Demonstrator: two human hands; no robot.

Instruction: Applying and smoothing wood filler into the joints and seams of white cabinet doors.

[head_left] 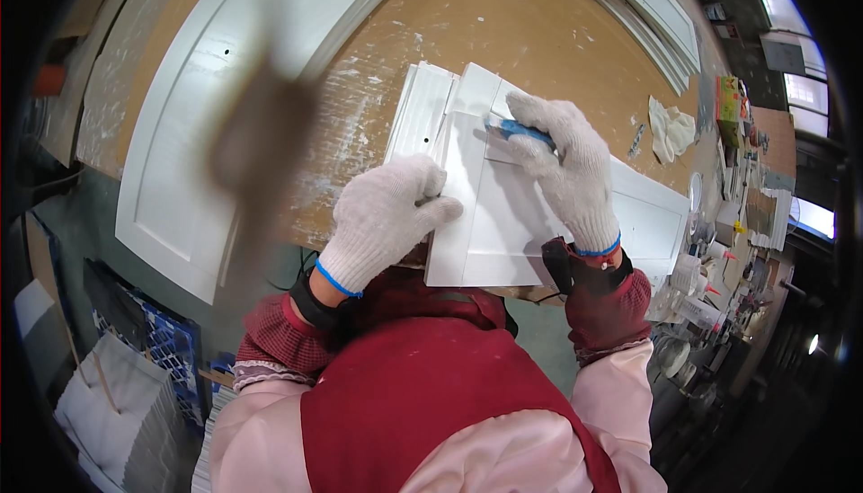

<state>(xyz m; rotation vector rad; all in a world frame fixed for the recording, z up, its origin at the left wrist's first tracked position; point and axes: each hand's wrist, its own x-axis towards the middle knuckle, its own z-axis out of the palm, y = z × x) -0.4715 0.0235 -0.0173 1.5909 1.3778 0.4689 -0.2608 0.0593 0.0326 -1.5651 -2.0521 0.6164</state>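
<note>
A white framed panel [512,223], like a cabinet door with a recessed middle, lies slanting before me and reaches past the bench's near edge. My left hand [391,214], in a pale knitted glove, is curled at its left edge with the thumb lying against it. Its fingertips are partly hidden. My right hand [566,156], gloved the same way, is closed round a small blue tool [526,132] with a pale, see-through tip. That tip is at the panel's upper frame; the tool's exact kind is hidden by my fingers.
More white panels [418,111] are stacked just behind on the paint-spotted brown bench [360,120]. A large white door [180,151] lies left, white mouldings [643,17] far right. A crumpled cloth [671,131] and bottles [699,313] sit right. A blurred dark shape [265,133] hangs close at left.
</note>
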